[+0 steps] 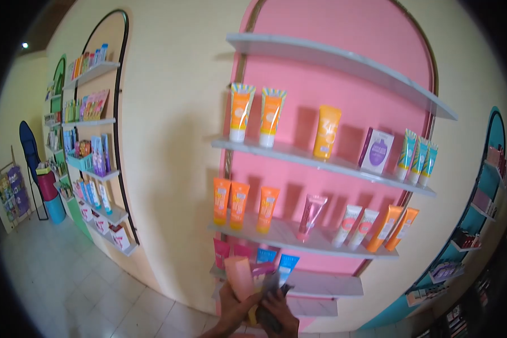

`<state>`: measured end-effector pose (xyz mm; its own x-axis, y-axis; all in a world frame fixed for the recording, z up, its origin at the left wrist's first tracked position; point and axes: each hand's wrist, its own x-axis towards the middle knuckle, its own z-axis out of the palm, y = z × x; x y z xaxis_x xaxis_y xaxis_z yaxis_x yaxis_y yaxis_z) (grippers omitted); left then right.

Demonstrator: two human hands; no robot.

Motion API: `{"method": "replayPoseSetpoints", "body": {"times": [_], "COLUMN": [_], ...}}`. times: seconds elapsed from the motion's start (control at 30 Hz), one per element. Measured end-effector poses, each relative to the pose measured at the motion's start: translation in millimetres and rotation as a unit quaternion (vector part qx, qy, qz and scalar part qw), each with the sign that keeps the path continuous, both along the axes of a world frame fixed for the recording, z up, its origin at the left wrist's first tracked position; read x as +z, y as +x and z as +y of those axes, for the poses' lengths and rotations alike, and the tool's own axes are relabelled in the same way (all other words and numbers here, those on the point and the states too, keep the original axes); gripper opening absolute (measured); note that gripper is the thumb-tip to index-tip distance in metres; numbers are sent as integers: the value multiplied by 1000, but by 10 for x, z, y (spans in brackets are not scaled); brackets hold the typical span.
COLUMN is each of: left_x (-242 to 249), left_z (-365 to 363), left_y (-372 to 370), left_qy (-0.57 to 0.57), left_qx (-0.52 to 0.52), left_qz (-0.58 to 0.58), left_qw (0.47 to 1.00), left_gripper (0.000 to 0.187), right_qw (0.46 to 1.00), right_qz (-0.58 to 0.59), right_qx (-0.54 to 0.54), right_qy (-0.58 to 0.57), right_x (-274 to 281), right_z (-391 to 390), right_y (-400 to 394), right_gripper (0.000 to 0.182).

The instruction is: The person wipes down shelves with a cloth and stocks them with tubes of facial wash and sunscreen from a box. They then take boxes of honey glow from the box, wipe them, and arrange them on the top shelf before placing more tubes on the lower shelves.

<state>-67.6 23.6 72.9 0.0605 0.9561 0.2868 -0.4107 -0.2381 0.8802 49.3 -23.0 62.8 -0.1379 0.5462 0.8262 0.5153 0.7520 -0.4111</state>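
My left hand [232, 308] is wrapped round a peach-coloured tube [239, 279], held upright at the bottom of the view. Right beside it, my right hand [281, 315] grips a dark grey bundle [271, 290] that looks like a cloth, blurred here. Between the hands a magenta tube [263, 269] juts out, and a bit of something yellow shows lower down. Just behind them, on a low shelf, stand pink tubes [221, 253] and blue tubes [288, 267], partly covered by what I hold.
A pink arched wall panel carries marble-look shelves [310, 155] with orange tubes [268, 208], a yellow tube [327, 132], a purple-and-white box [377, 150] and teal striped tubes [417, 160]. More stocked shelves [98, 124] stand left, others right. Tiled floor [118, 298] lies lower left.
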Motion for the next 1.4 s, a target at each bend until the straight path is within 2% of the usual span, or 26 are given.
{"method": "replayPoseSetpoints", "body": {"times": [0.07, 0.13, 0.23, 0.3, 0.33, 0.4, 0.43, 0.5, 0.6, 0.67, 0.77, 0.83, 0.87, 0.93, 0.97, 1.1, 1.2, 1.23, 1.27, 1.33, 1.4], "left_x": [-40, 22, 241, 331, 359, 420, 421, 390, 362, 340, 277, 202, 205, 256, 310, 281, 311, 349, 414, 595, 805], "left_z": [-36, -54, -99, -47, -24, -29, -52, -83, -147, -205, -281, -310, -310, -274, -235, -194, -136, -108, -80, -1, 59], "left_y": [143, 228, 230, 257, 260, 230, 225, 229, 265, 312, 414, 486, 476, 433, 425, 408, 411, 376, 322, 260, 224], "left_qy": [46, 89, 64, 46, 40, 40, 47, 51, 69, 73, 47, 116, 114, 87, 68, 87, 53, 60, 56, 86, 146], "left_qx": [24, 9, -56, -65, -70, -63, -59, -50, -22, -8, -40, 15, 14, 10, -6, 32, -23, -17, -34, -39, -39], "left_qz": [-7, -10, -40, -72, -106, -97, -91, -71, -16, 17, 9, 79, 81, 53, -6, 35, 36, 34, 12, -18, 21], "left_qw": [999, 996, 996, 994, 991, 992, 993, 995, 997, 997, 998, 990, 990, 995, 998, 995, 998, 997, 998, 995, 988], "left_gripper": [38, 40, 41, 41, 41, 40, 39, 39, 39, 38, 41, 45, 45, 46, 44, 43, 43, 43, 43, 42, 44], "right_qw": [1000, 997, 995, 957, 929, 854, 863, 890, 906, 895, 910, 980, 988, 990, 990, 990, 988, 992, 950, 950, 907], "right_qz": [14, 66, 71, 258, 353, 479, 482, 451, 417, 443, 406, 174, 64, -3, -3, 12, -5, 118, 231, 201, 142], "right_qx": [-17, 37, 69, 106, 67, 117, 62, -44, -70, -48, -69, -94, -135, -131, -129, -111, -106, 37, 182, 136, 100], "right_qy": [-17, -16, -27, -74, -82, -169, -138, -47, 9, -19, -46, -16, 49, 58, 59, 85, 116, 3, -107, -198, -384], "right_x": [91, 467, 668, 642, 565, 506, 464, 525, 715, 733, 667, 556, 540, 467, 397, 282, 410, 415, 425, 528, 809], "right_z": [11, 103, 82, 11, 46, 43, 33, -34, -128, -176, -150, -90, -47, -82, -88, -71, 3, -6, 10, 19, -87], "right_y": [124, 211, 315, 352, 371, 555, 638, 680, 769, 832, 686, 527, 421, 394, 388, 406, 622, 794, 895, 902, 692], "right_gripper": [43, 44, 42, 36, 40, 35, 31, 25, 28, 28, 24, 35, 33, 32, 32, 31, 28, 25, 22, 17, 22]}}
